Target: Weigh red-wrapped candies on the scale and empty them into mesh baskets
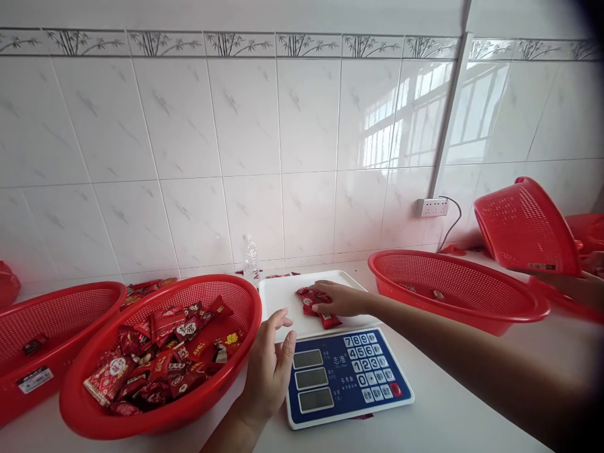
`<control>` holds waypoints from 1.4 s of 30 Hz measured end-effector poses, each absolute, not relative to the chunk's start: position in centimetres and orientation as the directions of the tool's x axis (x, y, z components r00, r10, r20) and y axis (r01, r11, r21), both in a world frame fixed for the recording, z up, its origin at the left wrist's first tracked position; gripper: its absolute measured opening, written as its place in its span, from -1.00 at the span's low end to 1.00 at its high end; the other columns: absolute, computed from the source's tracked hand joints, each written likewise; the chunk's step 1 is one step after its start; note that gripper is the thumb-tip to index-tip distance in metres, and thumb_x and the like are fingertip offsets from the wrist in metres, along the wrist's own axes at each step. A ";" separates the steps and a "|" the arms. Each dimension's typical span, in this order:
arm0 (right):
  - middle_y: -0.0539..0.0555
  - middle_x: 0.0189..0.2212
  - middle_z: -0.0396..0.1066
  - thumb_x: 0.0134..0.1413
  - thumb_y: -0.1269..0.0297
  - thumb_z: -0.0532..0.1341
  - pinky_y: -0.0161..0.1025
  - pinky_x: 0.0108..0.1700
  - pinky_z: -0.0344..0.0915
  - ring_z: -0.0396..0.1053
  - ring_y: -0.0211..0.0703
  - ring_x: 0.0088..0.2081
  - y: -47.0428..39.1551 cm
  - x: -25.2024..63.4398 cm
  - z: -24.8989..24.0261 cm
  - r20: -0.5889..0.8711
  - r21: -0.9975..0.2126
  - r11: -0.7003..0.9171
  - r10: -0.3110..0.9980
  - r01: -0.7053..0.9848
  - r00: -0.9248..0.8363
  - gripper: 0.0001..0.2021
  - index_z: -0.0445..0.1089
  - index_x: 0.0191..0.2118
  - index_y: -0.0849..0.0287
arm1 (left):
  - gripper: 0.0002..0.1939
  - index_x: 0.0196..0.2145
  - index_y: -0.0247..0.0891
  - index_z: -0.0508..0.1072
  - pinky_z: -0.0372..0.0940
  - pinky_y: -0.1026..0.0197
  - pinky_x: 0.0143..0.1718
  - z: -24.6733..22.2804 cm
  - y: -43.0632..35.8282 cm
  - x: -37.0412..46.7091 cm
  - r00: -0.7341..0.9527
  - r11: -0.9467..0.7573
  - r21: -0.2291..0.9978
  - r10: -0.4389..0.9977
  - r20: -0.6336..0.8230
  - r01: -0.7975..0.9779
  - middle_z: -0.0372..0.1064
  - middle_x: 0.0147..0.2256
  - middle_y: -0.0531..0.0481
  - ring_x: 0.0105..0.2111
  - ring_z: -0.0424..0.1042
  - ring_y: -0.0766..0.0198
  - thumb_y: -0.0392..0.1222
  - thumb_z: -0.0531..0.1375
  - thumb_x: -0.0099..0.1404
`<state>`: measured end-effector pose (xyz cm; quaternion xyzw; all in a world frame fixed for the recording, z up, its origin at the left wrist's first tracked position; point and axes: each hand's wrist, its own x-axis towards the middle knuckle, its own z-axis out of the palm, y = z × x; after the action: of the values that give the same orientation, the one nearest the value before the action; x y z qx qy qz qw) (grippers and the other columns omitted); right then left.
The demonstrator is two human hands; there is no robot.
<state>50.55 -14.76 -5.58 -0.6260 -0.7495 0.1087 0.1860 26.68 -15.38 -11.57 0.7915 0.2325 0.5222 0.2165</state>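
Left hand (pixel 268 366) spread, empty; right hand (pixel 348 299) pinches red packets (pixel 308 302) on scale (pixel 346 362). Weighing apparently underway; next move likely needs controlled grip.

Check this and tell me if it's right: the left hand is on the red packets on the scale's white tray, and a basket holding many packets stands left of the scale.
Not quite: the head view shows the right hand on the red packets on the scale's white tray; the rest stands.
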 end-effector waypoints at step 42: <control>0.23 0.06 0.25 0.02 -0.10 0.14 0.03 0.06 0.10 0.23 0.09 0.03 -10.6 50.8 -6.4 0.157 -0.329 0.487 0.873 0.809 -0.461 -0.42 0.25 0.11 0.11 | -0.71 -0.03 -0.17 0.29 0.33 0.16 -0.16 -12.7 -15.3 27.5 0.244 -0.718 0.671 0.695 0.676 0.186 0.42 -0.30 -0.04 -0.25 0.43 0.23 -0.06 -0.01 0.35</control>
<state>50.84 -10.59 -6.38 -0.4957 -0.8484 0.1044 0.1534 27.55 -15.28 -12.67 0.7528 0.2926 0.5405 0.2356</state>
